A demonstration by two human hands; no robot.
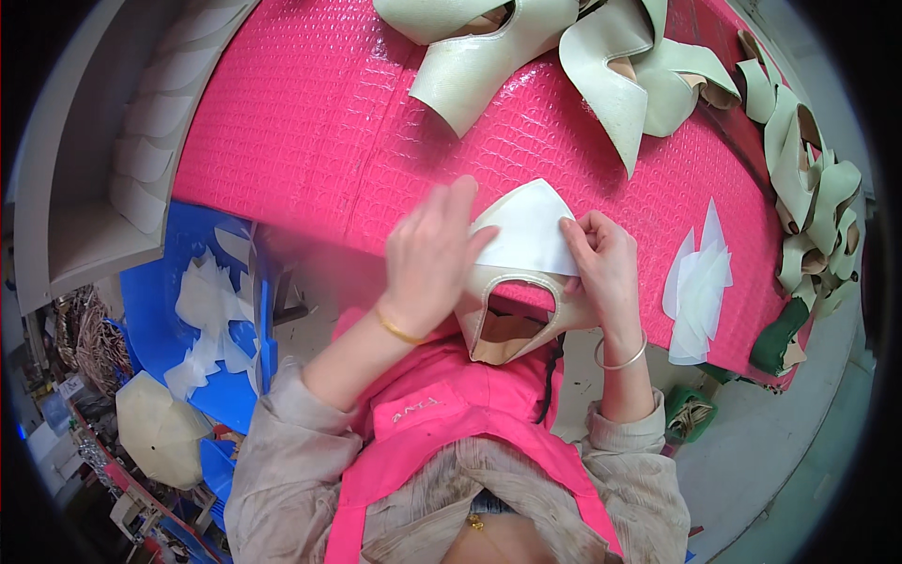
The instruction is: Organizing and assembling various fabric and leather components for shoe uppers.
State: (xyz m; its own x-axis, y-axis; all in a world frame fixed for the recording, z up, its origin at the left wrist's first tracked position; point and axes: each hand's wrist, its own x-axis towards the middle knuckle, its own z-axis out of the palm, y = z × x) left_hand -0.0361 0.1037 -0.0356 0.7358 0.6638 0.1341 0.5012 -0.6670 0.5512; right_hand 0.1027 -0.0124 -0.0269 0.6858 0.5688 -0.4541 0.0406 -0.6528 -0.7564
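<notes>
Right hand (608, 268) pinches a white pointed piece (528, 226) over a cream shoe upper (575, 313), both at the near edge of a pink table (310, 141), blurred left hand (425, 258) beside the piece, its grip unclear

Left hand (425, 258) and right hand (606, 268): two hands
Cream shoe upper (570, 313) between them: one
White piece (529, 227) on that upper: one
Loose cream uppers (470, 80) along the far side: at least three, overlapping
Heaped uppers (791, 164) at the right: several, too tangled to count
Translucent slips (700, 291) on the worktop (301, 141): at least three, overlapping
Yellow bracelet (398, 329) and silvery bracelet (622, 365): two bracelets
Pink apron (470, 395): one
Green container (707, 423): one
</notes>
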